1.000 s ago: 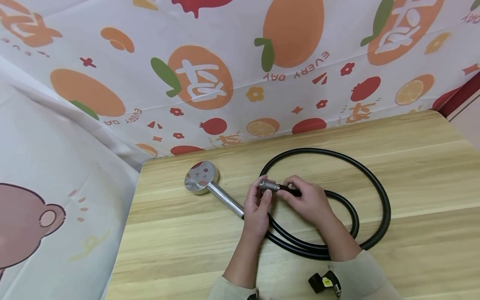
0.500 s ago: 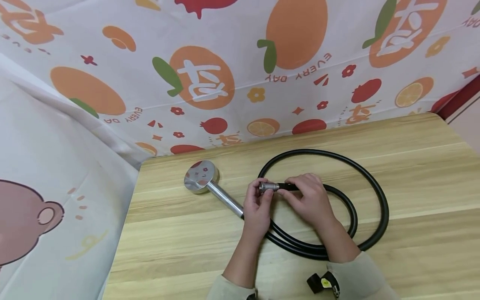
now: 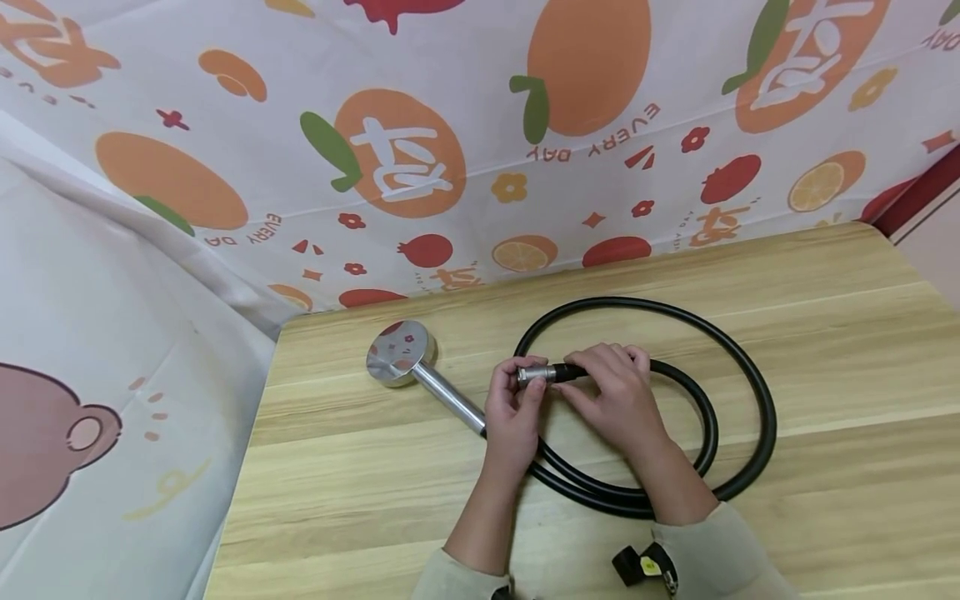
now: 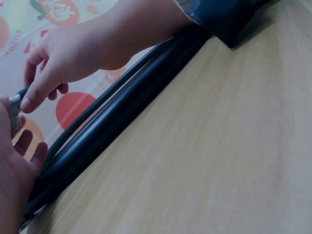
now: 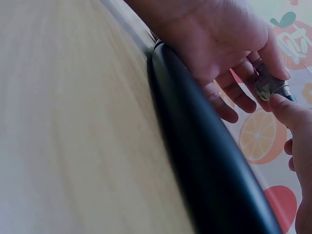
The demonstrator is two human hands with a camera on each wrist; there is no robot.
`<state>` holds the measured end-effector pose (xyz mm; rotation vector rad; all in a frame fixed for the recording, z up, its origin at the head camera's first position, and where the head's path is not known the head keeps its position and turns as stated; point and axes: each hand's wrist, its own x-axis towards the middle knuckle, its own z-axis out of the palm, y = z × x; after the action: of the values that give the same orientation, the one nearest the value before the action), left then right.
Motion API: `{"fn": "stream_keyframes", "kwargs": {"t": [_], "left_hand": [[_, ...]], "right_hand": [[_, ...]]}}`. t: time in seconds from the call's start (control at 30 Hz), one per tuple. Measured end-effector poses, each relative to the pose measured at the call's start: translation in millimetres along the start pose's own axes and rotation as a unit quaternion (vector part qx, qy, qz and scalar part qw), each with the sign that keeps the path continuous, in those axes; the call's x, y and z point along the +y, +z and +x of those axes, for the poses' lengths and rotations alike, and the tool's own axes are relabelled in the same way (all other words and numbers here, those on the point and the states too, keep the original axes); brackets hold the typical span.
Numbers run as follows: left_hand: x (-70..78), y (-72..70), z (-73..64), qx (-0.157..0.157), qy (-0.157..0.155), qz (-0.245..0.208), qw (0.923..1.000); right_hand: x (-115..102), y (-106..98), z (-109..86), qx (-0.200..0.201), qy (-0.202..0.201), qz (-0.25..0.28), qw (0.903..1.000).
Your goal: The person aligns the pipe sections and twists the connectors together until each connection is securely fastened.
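Near the middle of the table, my left hand (image 3: 513,412) pinches a silver metal hose fitting (image 3: 533,375) between thumb and fingers. To its right, my right hand (image 3: 618,400) grips the black hose (image 3: 767,417) just behind that fitting, with the thumb low and fingers over the top. Most of the gripped stretch is hidden under the fingers. On the left lies a chrome hand shower (image 3: 450,398), its round head reflecting the printed cloth; the handle's lower end meets the hose beside my left hand. In the right wrist view, the fitting (image 5: 267,87) shows between both hands.
The hose lies in wide loops on the wooden table (image 3: 337,492), around and under my forearms. A fruit-printed cloth (image 3: 480,150) hangs behind the table's far edge, and another cloth (image 3: 180,333) hangs on the left. A black wrist device (image 3: 645,567) sits at my right sleeve.
My right fingers have shifted round the hose and moved slightly up. The fitting, tilted down to the right before, now lies nearly level. My left hand keeps its hold; the hand shower stays put.
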<state>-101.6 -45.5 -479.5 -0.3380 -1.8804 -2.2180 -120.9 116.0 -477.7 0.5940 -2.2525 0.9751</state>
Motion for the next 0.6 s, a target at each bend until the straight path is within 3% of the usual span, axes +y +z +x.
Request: {"fn": "stream_keyframes", "kwargs": {"t": [0.33, 0.6], "left_hand": [[4.3, 0.8, -0.4, -0.004, -0.032, -0.013, 0.9994], [1.8, -1.7, -0.5, -0.025, -0.019, 0.001, 0.9995]], "right_hand": [[0.7, -0.2, -1.6, 0.019, -0.029, -0.006, 0.9994], [1.3, 0.9, -0.5, 0.014, -0.038, -0.002, 0.9992]]}}
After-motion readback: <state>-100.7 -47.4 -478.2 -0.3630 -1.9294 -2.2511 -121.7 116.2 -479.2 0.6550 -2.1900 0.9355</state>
